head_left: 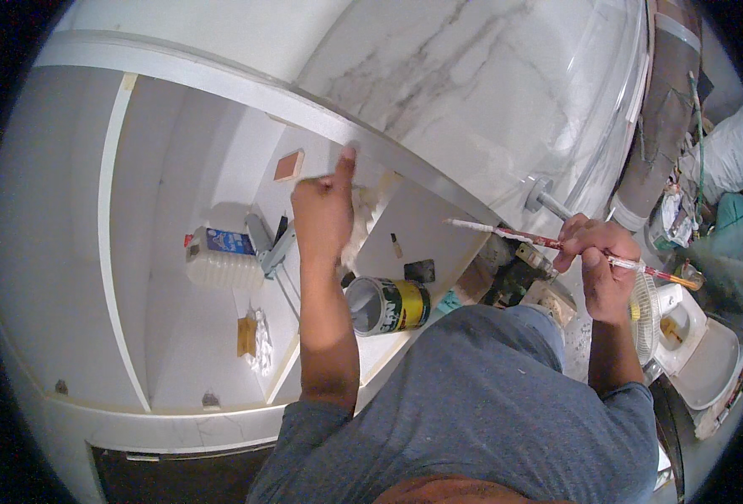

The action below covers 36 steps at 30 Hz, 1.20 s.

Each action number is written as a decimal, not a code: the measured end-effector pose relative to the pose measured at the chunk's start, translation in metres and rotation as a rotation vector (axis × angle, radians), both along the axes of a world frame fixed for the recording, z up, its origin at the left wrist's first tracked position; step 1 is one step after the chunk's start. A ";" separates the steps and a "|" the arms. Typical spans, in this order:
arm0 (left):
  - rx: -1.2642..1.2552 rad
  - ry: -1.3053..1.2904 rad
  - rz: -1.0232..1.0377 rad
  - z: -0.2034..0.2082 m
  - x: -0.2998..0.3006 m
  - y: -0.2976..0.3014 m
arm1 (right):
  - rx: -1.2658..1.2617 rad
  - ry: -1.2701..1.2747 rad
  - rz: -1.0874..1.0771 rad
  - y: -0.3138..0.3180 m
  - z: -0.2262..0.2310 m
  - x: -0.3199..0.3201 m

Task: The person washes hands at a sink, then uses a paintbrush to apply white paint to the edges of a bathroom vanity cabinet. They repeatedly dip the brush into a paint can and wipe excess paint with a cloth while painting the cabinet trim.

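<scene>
My left hand (321,214) is raised over the compartment unit, one finger stretched up to the pale front rail (220,77) and the others curled. Nothing shows in it. The fingertip meets or nearly meets the rail. My right hand (600,260) is closed around a thin red-and-white stick (519,237), its surface smeared with white. One end tapers to a white tip pointing left; the other has a yellowish end. Below my left hand, an open paint can (405,306) with a yellow-and-dark label lies tilted, grey inside. Its contents cannot be made out.
Inside the compartments (119,252) are a milky jug (220,256), a reddish block (288,165), a yellow piece (246,336) and crumpled foil (260,343). A marbled panel (447,76) stands beyond the rail. At right are a grey pipe (661,109), a toilet (699,344) and bags (729,151).
</scene>
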<state>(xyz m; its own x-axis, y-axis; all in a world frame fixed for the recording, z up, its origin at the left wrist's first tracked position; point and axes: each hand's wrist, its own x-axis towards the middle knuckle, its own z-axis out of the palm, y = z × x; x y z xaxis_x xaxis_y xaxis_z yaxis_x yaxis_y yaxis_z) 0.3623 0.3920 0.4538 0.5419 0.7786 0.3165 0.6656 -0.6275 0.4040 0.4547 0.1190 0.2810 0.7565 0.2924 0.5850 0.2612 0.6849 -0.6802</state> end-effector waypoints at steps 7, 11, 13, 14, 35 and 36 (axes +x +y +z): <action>-1.134 -0.494 -0.139 -0.022 -0.135 -0.025 | -0.046 -0.040 0.044 0.005 0.008 0.000; -1.545 -0.518 -0.230 -0.050 -0.222 -0.016 | -0.097 -0.092 0.125 0.006 0.015 0.000; -1.380 -0.438 0.046 -0.061 -0.250 -0.032 | -0.145 -0.175 0.184 0.011 0.019 0.002; -1.326 -0.350 0.064 -0.065 -0.263 -0.033 | -0.160 -0.243 0.194 0.017 0.021 0.002; -0.971 -0.559 0.377 -0.279 -0.383 0.089 | -0.921 -0.392 0.692 0.186 0.030 -0.144; -1.050 -0.620 0.415 -0.274 -0.374 0.097 | -0.924 -0.442 0.673 0.193 0.029 -0.148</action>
<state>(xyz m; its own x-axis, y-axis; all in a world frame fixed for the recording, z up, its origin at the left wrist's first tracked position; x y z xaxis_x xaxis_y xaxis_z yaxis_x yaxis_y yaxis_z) -0.0121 0.4890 0.1794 0.1839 0.8806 -0.4367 0.2578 0.3855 0.8860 0.3071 0.3117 0.3096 0.0830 0.9895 0.1183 0.3726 0.0793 -0.9246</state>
